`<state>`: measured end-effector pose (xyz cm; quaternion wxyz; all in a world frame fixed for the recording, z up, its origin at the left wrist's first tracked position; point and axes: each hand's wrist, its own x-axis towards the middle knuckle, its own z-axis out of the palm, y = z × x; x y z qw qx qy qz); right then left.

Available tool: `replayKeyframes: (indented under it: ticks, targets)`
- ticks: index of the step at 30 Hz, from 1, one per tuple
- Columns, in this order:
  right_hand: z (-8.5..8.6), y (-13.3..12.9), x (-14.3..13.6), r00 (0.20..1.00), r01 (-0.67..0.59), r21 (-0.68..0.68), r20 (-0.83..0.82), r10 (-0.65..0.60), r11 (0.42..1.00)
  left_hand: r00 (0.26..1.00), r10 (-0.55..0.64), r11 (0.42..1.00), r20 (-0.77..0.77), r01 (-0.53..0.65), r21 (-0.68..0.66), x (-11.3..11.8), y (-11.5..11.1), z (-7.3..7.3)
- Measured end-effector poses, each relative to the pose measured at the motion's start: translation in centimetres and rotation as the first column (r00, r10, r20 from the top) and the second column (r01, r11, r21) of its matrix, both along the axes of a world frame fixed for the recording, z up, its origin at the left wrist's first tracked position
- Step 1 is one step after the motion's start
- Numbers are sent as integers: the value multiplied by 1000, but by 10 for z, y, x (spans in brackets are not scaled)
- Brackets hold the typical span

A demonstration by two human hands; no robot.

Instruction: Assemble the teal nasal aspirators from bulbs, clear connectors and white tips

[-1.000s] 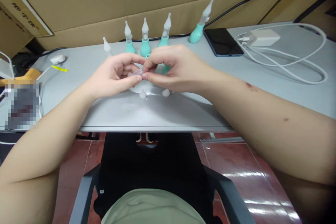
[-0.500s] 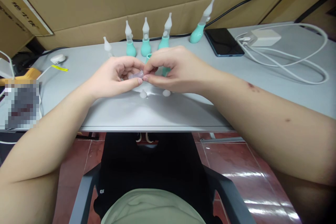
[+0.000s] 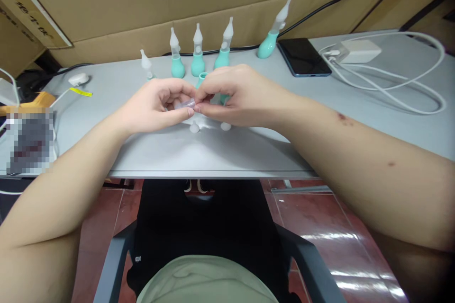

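Observation:
A clear plastic tube (image 3: 185, 103) lies between my hands above the table. My left hand (image 3: 160, 105) is closed around its left part, thumb along the near side. The fingertips of my right hand (image 3: 232, 95) pinch its right end; whatever small part they may hold there is hidden. Behind my hands stand several nasal aspirators (image 3: 198, 62) with teal bulbs and white tips. An open teal bulb (image 3: 202, 77) shows just past my right fingers. On the near side lie a small white cap (image 3: 194, 127) and another white cap (image 3: 225, 126).
One more aspirator (image 3: 268, 45) leans at the back right beside a black phone (image 3: 304, 57). A white charger (image 3: 360, 51) with a looped cable lies farther right. At the left are a white plug-like piece (image 3: 78, 79) and an orange object (image 3: 39, 101). Cardboard (image 3: 142, 4) lines the back.
The clear tube has tilted slightly between my hands, its right end a little higher against my right fingertips. Both hands stay almost in the same place.

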<state>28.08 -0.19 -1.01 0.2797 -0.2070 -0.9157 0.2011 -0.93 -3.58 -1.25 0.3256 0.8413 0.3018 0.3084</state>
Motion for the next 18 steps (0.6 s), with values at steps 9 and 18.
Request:
replayKeyframes:
  ticks: [9, 18]
  targets:
    - [3, -1, -1, 998, 55, -4, 32, -55, 998, 997, 60, 998, 51, -59, -27, 1, 1, -1]
    - [4, -1, 1, 996, 77, -2, 50, -76, 997, 993, 114, 992, -10, -114, -51, 3, -2, 4]
